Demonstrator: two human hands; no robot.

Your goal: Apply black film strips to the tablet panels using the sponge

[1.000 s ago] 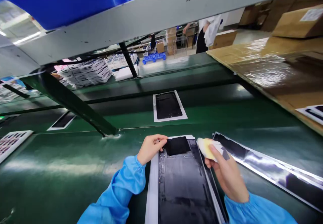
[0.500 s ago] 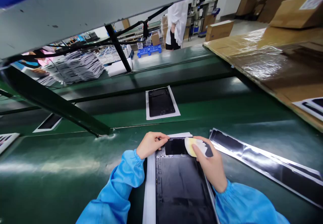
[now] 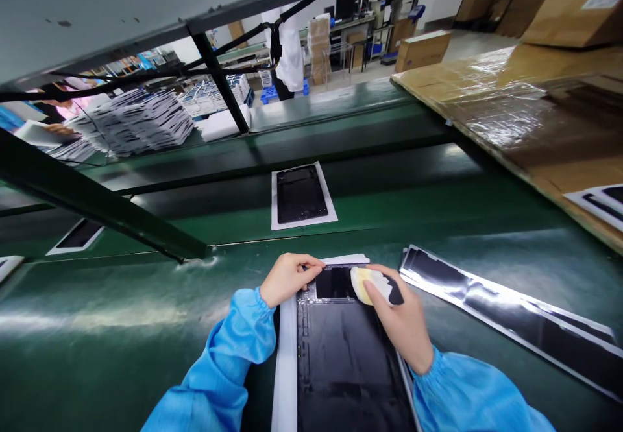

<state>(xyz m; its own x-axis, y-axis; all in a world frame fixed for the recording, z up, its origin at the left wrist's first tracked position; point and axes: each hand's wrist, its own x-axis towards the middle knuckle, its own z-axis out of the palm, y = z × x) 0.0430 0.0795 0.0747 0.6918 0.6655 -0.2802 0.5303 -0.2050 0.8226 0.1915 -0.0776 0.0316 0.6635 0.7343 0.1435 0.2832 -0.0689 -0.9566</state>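
Note:
A black tablet back panel (image 3: 350,360) lies on a white sheet (image 3: 285,367) on the green bench right in front of me. A small glossy black film patch (image 3: 333,283) sits at the panel's far end. My left hand (image 3: 287,277) is closed, its fingertips pinching the patch's left corner. My right hand (image 3: 399,318) grips a pale yellow pad (image 3: 365,283) and presses it on the patch's right edge. Both arms wear blue sleeves.
A second black panel on white paper (image 3: 300,195) lies on the green belt beyond. Long glossy black strips (image 3: 506,318) lie to the right. Stacks of sheets (image 3: 141,124) sit far left. Cardboard boxes (image 3: 569,13) stand at right. A person in white (image 3: 291,56) stands far off.
My right hand has brought the yellow pad left and down from beside the panel onto the black patch. My left hand stays at the patch's corner. The view has tilted down a little.

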